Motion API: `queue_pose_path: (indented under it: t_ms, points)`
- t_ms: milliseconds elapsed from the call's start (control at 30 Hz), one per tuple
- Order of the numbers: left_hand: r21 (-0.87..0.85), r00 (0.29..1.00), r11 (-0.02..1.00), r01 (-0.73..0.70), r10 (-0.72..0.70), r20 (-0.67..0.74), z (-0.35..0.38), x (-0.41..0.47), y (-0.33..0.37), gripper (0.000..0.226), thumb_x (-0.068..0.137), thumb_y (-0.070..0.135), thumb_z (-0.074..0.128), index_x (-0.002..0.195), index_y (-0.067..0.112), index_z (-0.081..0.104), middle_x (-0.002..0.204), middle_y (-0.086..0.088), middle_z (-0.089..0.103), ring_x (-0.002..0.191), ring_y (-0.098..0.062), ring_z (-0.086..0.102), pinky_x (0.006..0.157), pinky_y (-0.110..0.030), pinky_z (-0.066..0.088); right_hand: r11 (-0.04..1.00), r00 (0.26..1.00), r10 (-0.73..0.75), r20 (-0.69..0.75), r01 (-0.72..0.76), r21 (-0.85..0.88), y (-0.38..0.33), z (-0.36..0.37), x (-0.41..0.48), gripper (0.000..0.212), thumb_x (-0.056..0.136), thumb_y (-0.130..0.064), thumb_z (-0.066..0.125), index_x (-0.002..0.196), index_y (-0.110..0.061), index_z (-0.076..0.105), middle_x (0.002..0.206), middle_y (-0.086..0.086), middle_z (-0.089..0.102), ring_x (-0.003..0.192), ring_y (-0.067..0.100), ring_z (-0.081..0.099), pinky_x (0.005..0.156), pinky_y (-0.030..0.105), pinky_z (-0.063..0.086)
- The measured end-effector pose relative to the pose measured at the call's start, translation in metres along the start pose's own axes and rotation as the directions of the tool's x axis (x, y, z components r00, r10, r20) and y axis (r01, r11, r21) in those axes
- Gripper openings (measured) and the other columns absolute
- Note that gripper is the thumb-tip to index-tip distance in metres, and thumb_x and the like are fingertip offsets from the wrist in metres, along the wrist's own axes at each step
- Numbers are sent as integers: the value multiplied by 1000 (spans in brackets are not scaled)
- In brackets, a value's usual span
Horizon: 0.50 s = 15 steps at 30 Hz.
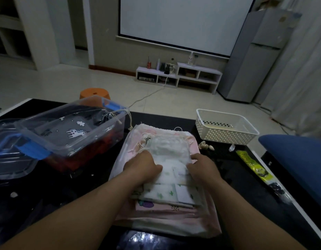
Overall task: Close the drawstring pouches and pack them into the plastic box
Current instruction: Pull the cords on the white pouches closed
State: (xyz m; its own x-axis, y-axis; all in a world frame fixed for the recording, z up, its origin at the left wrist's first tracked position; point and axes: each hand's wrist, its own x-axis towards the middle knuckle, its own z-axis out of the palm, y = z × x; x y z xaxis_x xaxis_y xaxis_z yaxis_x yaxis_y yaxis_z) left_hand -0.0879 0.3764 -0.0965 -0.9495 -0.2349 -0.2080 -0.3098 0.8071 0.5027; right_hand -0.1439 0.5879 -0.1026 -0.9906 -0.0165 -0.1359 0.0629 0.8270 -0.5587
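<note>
Both hands hold a small white pouch (169, 150) at the lower middle of the frame. The left hand (143, 165) has its fingers curled over the pouch's left edge, and the right hand (201, 168) has its fingers bent over the right edge. The pouch's gathered mouth and cords lie at its upper left, just above the left hand.

The white pouch sits on top of a stack of pouches (174, 201) on the black table (233, 170). Directly under it is a pale pouch with green cactus prints (166, 193), and the widest one at the bottom is a pink pouch (166, 215).

Left of the stack, at centre left, stands the clear plastic box (109, 138) with blue latches. Inside it lies a dark pouch (73, 130) printed with white animals and clouds, with something red beneath it. A pale drawstring (129, 118) hangs over the box's right rim. The clear lid (10, 165) rests at the far left edge, touching the box.

At the right, a white perforated basket (226, 136) stands well apart from the stack, with a few small shells (206, 145) just in front of it. A yellow-green packet (253, 165) lies nearer the right table edge, beside a blue cushion (296, 159). An orange stool (94, 93) shows behind the box.
</note>
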Motion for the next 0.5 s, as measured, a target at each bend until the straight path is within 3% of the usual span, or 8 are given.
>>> queue_pose_path:
  t_ms: [133, 267, 367, 433, 500]
  points:
    - [-169, 999, 985, 31, -26, 31, 1, -3, -3, 21, 82, 37, 66, 80, 16, 61, 85, -4, 69, 82, -24, 67, 72, -33, 56, 999, 999, -5, -38, 7, 48, 1, -1, -5, 39, 84, -25, 65, 122, -28, 69, 106, 3, 75, 95, 25, 70, 82, 33, 55]
    - [-290, 999, 957, -22, 6, -54, -5, -7, 2, 20, 86, 23, 64, 70, 19, 53, 78, -1, 62, 77, -21, 61, 66, -32, 47, 995, 995, -38, -94, 47, 92, -3, -3, -10, 5, 85, -23, 73, 90, -22, 74, 94, -2, 73, 88, 20, 68, 76, 31, 52]
    - [-467, 993, 881, -81, 29, -116, -16, -17, 12, 18, 89, 16, 59, 77, 17, 47, 77, -1, 53, 71, -20, 51, 61, -31, 37, 950, 999, -34, -30, 41, 308, -9, -6, -16, 12, 87, -8, 69, 75, -6, 69, 75, 9, 69, 69, 23, 62, 66, 34, 49]
    - [-599, 996, 798, -68, 16, -93, -25, -27, 14, 2, 90, 12, 56, 91, 13, 55, 83, -1, 59, 74, -20, 57, 61, -29, 42, 871, 997, -6, 80, -34, 491, -15, -12, -25, 13, 91, 1, 59, 79, -2, 64, 76, 17, 70, 63, 25, 63, 62, 33, 49]
    - [-724, 1000, 690, 2, -8, -6, -31, -33, 8, 17, 87, 10, 57, 102, 8, 65, 86, -9, 70, 74, -27, 67, 62, -31, 54, 822, 987, 0, 162, -93, 562, -21, -21, -33, 18, 93, 1, 53, 78, -3, 61, 77, 22, 69, 56, 23, 61, 56, 28, 48]
